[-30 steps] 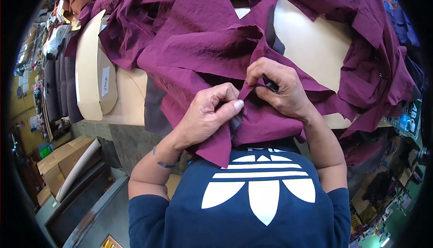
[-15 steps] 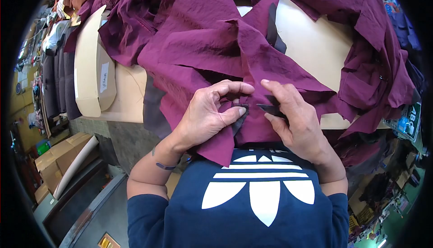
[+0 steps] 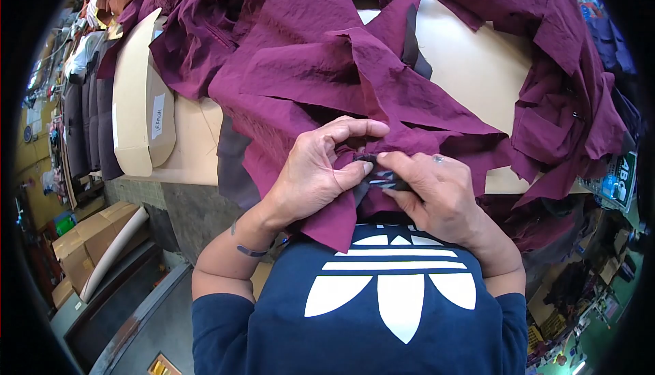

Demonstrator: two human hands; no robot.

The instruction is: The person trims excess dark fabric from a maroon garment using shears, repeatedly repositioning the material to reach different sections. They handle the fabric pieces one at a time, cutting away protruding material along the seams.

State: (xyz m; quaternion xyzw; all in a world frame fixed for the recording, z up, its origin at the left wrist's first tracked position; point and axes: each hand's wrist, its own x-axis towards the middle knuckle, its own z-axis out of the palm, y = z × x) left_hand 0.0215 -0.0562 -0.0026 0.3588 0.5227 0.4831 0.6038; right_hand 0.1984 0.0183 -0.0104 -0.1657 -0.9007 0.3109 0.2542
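Observation:
My left hand (image 3: pixel 317 160) pinches a small dark edge (image 3: pixel 366 159) of the maroon fabric (image 3: pixel 300 95) between thumb and forefinger. Close beside it, my right hand (image 3: pixel 433 187) is closed around thread snips (image 3: pixel 387 180), whose shiny blades point toward the left thumb. The tips of the snips lie right by the pinched edge, and the right fingertips come up to the left thumb. Below the left hand, a loose flap of the fabric hangs toward my shirt. My right palm hides most of the snips' body.
More maroon cloth spreads over the pale table (image 3: pixel 471 54). At the left stands a folded cardboard pattern (image 3: pixel 144 102) with a handwritten label. Cardboard boxes (image 3: pixel 95 238) are on the lower left, and a plastic packet (image 3: pixel 617 180) lies at the right edge.
My right hand has moved left with the snips, bringing them from a short distance away up to the edge held by my left hand. The left hand stays almost in place.

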